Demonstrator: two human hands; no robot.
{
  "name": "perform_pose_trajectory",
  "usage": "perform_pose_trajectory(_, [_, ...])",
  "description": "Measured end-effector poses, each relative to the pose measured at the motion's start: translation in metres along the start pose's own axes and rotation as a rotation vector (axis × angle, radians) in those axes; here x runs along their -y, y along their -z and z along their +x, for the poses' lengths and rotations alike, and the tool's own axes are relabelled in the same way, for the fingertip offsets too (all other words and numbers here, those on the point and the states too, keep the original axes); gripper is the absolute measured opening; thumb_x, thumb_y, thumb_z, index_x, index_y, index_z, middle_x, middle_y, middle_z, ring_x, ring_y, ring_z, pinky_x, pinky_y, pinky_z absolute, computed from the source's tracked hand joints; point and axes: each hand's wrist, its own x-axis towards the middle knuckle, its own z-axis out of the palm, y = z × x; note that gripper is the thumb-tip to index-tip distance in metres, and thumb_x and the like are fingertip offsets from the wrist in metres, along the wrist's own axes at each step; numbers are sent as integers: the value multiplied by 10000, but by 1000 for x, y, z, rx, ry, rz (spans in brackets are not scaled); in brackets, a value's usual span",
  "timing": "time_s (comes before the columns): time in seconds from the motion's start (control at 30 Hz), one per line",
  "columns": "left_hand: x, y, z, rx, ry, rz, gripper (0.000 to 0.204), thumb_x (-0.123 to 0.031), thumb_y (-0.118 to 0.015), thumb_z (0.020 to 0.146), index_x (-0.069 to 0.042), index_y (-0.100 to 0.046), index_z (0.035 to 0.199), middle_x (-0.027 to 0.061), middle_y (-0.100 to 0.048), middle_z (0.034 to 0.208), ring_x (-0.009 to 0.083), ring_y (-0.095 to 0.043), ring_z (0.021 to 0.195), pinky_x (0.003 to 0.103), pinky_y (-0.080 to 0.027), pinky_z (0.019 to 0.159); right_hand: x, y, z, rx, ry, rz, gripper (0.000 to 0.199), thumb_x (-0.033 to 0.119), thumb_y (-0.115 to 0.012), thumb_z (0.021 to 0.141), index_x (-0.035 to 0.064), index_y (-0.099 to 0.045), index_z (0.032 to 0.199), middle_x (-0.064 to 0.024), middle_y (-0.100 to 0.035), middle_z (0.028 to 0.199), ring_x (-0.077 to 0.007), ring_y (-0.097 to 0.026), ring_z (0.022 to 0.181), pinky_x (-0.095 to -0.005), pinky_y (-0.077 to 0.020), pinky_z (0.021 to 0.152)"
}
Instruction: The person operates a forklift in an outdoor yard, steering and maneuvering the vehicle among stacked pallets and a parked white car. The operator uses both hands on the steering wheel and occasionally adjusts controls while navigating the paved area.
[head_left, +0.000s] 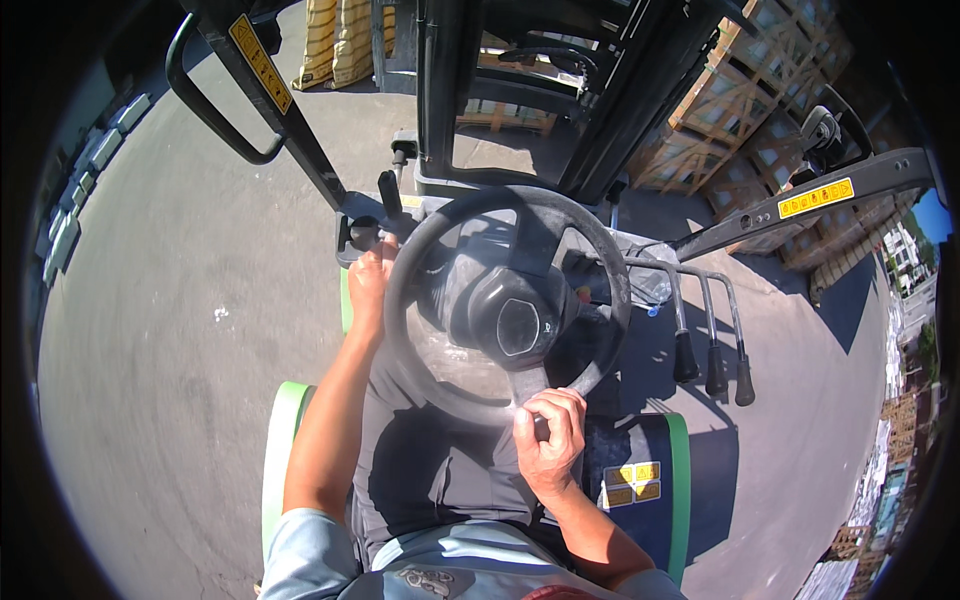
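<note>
I sit at a forklift's black steering wheel (402, 300), which has a dusty rim. My right hand (550, 435) is closed around the lower part of that rim, just right of the bottom. To the left of the wheel, my left hand (372, 280) reaches forward with its fingers curled. Its fingertips are at the foot of a short black lever (390, 195), beside a round dark knob (364, 234). What those fingers hold is hidden by the hand. Three bent control levers with black grips (714, 368) stand to the right of the wheel, with no hand on them.
Ahead rises the dark mast (448, 100). Stacked wooden crates (740, 90) stand front right, and yellowish sacks (345, 40) front left. A black grab handle (190, 100) is on the left post. Wrapped pale blocks (90, 170) line the far left of the grey paved ground (170, 350).
</note>
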Motion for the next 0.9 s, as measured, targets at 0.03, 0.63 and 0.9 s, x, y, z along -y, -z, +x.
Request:
perform_pose_trajectory(0.03, [-1,0,0,1,-9,-1,540,-360,-508,1098,68,-629,792,169,-506,569,195,-439,499,438,-388,534,3,-4,-2,16,0,23,152,71,-755,865,57,-637,960,-90,-664,929,-294,-642,892,-467,-495,930])
perform_pose_trajectory(0.63, [-5,11,-7,97,50,-38,458,-381,-499,1087,22,-656,937,142,-624,713,206,-527,655,412,-467,670,28,-42,-5,29,85,93,206,27,-801,761,79,-666,908,-44,-664,884,-255,-663,856,-440,-493,883])
perform_pose_trajectory(0.9, [9,11,-10,89,-43,-250,468,-379,-472,1092,35,-601,916,123,-559,710,182,-523,665,395,-451,650,38,-62,1,69,136,130,224,56,-828,761,96,-668,913,-47,-663,905,-251,-663,850,-449,-504,871])
